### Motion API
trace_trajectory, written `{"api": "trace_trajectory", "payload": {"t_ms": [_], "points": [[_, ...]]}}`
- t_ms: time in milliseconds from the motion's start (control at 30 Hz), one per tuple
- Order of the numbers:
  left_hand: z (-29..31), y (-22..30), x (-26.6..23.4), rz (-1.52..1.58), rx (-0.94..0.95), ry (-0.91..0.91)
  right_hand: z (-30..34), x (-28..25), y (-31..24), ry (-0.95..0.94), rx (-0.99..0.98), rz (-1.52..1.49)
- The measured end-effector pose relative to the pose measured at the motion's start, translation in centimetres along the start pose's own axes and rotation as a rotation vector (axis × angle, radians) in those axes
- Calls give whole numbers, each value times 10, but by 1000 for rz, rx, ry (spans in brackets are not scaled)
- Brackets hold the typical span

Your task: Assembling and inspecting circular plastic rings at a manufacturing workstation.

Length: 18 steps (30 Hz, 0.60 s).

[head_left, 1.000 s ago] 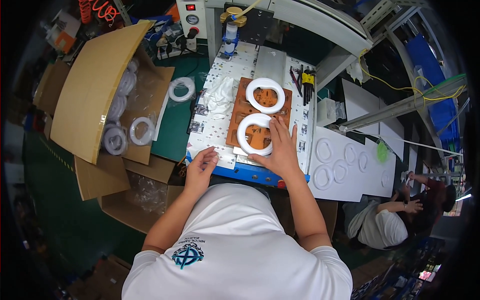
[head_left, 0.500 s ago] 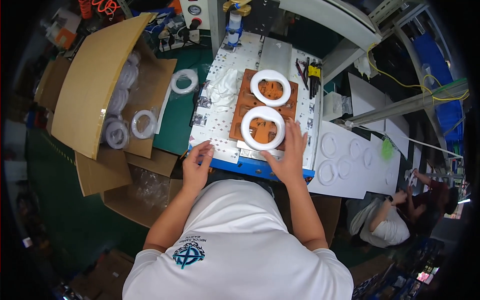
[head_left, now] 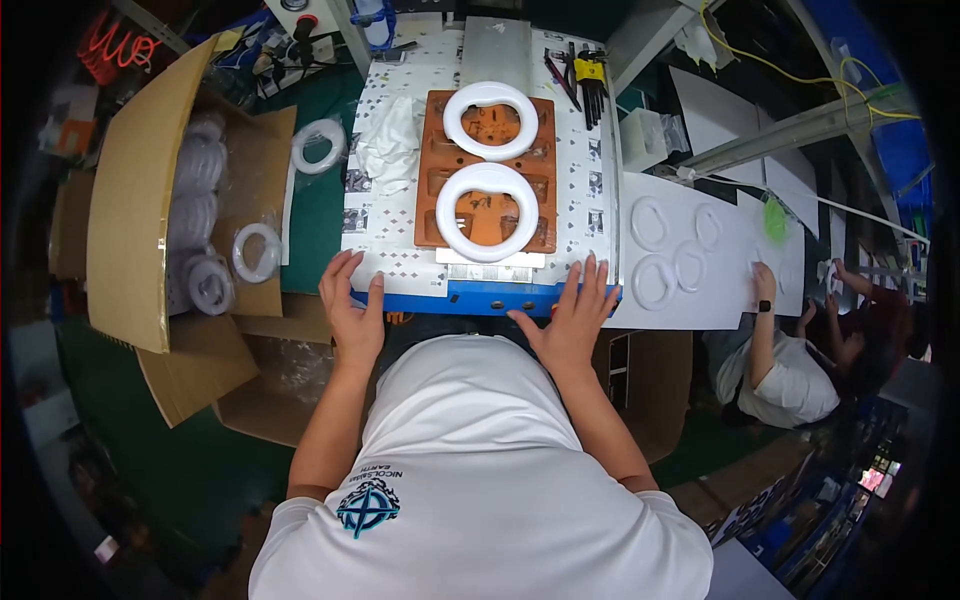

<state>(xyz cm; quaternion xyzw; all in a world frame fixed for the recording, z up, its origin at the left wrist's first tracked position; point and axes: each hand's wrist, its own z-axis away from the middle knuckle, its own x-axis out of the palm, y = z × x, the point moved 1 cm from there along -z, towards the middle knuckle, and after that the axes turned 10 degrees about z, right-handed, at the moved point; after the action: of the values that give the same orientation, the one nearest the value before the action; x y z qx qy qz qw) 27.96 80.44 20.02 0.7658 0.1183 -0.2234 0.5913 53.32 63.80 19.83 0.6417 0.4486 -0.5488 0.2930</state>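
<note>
On the orange fixture (head_left: 546, 190), one white ring (head_left: 452, 122) lies at 12 o'clock and a second white ring (head_left: 446, 213) at 6 o'clock. From the fixture, the left hand (head_left: 353, 320) is between 7 and 8 o'clock, the right hand (head_left: 568, 328) at 5 o'clock, both at the blue front edge (head_left: 430, 303), thumbs and fingers apart; I cannot tell whether they press on it. A crumpled white cloth (head_left: 388, 150) lies at 9 o'clock

Rectangular orange-brown block with dark recesses (head_left: 545, 165), flat on white-topped, blue-fronted bench (head_left: 397, 240). On it, two glossy white plastic-looking rings, both lying flat: far ring (head_left: 453, 121), near ring (head_left: 446, 213), just beside each other in line. Near ring slightly overhangs block's front edge.
</note>
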Motion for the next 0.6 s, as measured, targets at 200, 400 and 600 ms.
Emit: {"api": "trace_trajectory", "payload": {"t_ms": [200, 400, 600], "points": [[-5, 4, 3, -20, 61, 34, -14, 6, -11, 10, -10, -36], [-4, -7, -5, -34, 38, 53, -9, 5, -16, -104, 27, 9], [-98, 5, 8, 98, 256, -27, -9, 4, -18, -190, -9, 14]]}}
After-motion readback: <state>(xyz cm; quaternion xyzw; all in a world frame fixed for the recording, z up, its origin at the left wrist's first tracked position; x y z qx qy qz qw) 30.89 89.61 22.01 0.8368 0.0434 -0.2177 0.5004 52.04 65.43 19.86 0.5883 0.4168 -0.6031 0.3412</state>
